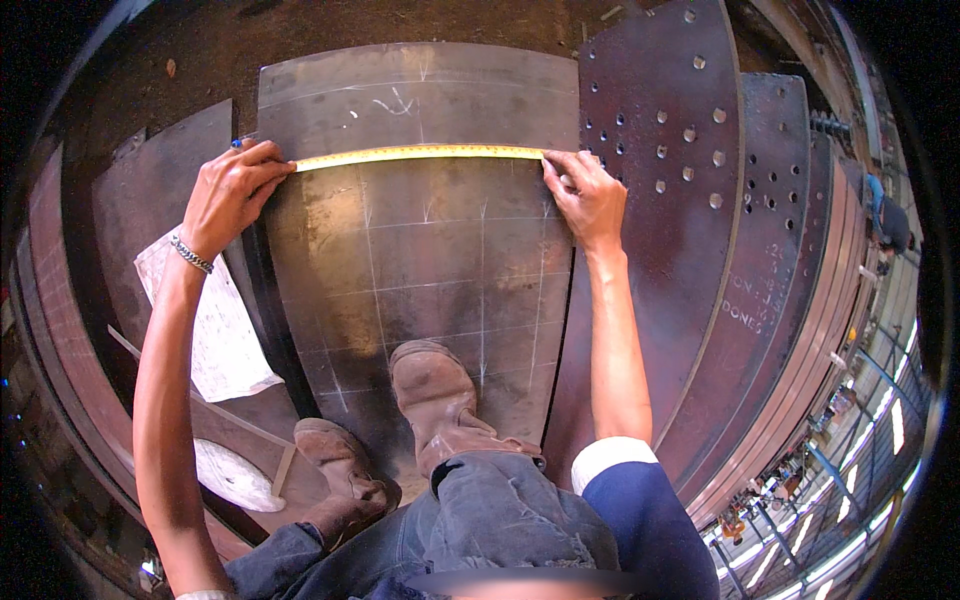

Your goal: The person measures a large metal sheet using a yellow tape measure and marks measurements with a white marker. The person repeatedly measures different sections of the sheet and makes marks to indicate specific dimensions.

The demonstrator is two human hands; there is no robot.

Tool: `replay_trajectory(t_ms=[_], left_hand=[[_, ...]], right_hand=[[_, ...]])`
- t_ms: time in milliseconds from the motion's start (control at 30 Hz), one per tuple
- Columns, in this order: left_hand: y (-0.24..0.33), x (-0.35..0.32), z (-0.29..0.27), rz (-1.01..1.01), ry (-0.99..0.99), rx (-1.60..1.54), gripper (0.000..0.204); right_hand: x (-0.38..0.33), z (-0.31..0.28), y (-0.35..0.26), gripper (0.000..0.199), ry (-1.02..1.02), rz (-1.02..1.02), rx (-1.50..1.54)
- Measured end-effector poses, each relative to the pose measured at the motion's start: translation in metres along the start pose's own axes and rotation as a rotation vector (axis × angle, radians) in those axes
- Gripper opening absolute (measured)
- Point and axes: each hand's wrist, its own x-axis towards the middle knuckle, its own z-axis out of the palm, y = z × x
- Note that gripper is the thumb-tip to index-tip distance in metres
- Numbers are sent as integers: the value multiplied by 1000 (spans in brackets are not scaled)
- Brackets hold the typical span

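A yellow tape measure blade (pixel 420 153) lies stretched across a grey steel plate (pixel 440 260) marked with white chalk lines and arrows. My left hand (pixel 232 190), with a chain bracelet at the wrist, pinches the blade at the plate's left edge. A small blue tip, whose kind I cannot make out, shows behind its knuckles. At the plate's right edge my right hand (pixel 590 198) is closed on the other end of the blade. Something small and pale shows between its fingers, too hidden to name. The tape's case is not visible.
My boots (pixel 430 385) stand on and beside the marked plate. A white paper sheet (pixel 215 320) and an L-shaped metal square (pixel 240 420) lie to the left. Drilled dark red plates (pixel 660 240) stand on the right. Another person (pixel 887 215) is at the far right.
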Motion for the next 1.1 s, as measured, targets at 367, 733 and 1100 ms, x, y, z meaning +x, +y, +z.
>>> replay_trajectory(t_ms=[367, 733, 1100], left_hand=[[-5, -3, 1, 20, 2, 6, 18], [-7, -1, 4, 19, -5, -4, 19], [-10, -1, 4, 33, -13, 8, 17]], right_hand=[[1, 1, -3, 17, -16, 32, 29], [4, -1, -5, 13, -17, 32, 18], [5, -4, -9, 12, -20, 38, 37]])
